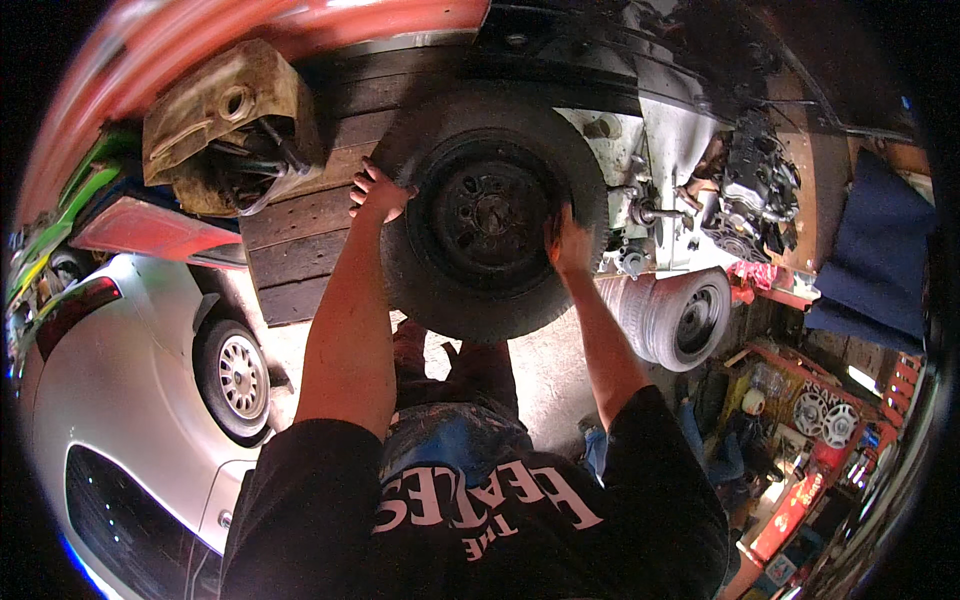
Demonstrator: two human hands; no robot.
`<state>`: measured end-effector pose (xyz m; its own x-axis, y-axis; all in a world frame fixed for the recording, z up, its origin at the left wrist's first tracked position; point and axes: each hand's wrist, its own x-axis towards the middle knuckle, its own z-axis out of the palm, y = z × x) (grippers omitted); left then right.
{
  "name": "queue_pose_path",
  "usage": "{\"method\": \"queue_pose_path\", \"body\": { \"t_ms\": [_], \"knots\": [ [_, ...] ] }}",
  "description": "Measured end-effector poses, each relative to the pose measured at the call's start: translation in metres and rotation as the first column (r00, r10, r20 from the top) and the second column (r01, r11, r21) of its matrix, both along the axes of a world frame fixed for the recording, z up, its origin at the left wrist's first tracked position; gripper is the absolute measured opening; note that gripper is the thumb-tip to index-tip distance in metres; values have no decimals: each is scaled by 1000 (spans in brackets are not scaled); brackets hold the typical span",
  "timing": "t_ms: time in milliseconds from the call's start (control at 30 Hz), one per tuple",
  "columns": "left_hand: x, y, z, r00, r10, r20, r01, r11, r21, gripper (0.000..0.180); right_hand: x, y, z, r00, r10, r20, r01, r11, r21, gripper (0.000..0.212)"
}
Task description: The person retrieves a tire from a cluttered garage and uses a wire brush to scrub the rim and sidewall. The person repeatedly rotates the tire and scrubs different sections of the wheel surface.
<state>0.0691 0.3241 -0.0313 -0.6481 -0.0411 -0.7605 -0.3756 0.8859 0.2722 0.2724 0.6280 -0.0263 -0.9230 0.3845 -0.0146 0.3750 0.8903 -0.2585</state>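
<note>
A car wheel (490, 318), with a black tyre on a dark steel rim, is in front of me at the far edge of my reach. My left hand (378, 192) holds the tyre's left side, its fingers bent at the edge and its thumb over the sidewall. At the right of the rim, my right hand (570, 243) is closed against the rim's edge, slightly smeared by motion, its fingertips partly hidden. Dark wooden planks (300, 215) lie beside and behind the wheel.
Two stacked tyres (690, 318) lie to the right. Engine parts (750, 190) and a blue cloth (870, 245) are beyond them. A worn box (225, 110) with tools sits on the planks at the far left. A silver car (130, 390) stands close on my left.
</note>
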Motion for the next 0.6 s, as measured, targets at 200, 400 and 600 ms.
{"method": "queue_pose_path", "body": {
  "t_ms": [200, 400, 600],
  "knots": [
    [-2, 0, -6, 1000, -1, 17, 1, 1000, 19, 127, 68, -9, -15, 978, 169, -124, -192, 962, -197, 42],
    [-2, 5, 5, 999, -3, 41, 3, 1000, -3, 126, -2, -12, 50, 973, -230, -7, 227, 964, -140, 56],
    [-3, -1, 7, 999, 10, 35, -11, 1000, 15, 127, 88, -48, -19, 959, 251, -128, -238, 965, 106, 69]
  ]
}}
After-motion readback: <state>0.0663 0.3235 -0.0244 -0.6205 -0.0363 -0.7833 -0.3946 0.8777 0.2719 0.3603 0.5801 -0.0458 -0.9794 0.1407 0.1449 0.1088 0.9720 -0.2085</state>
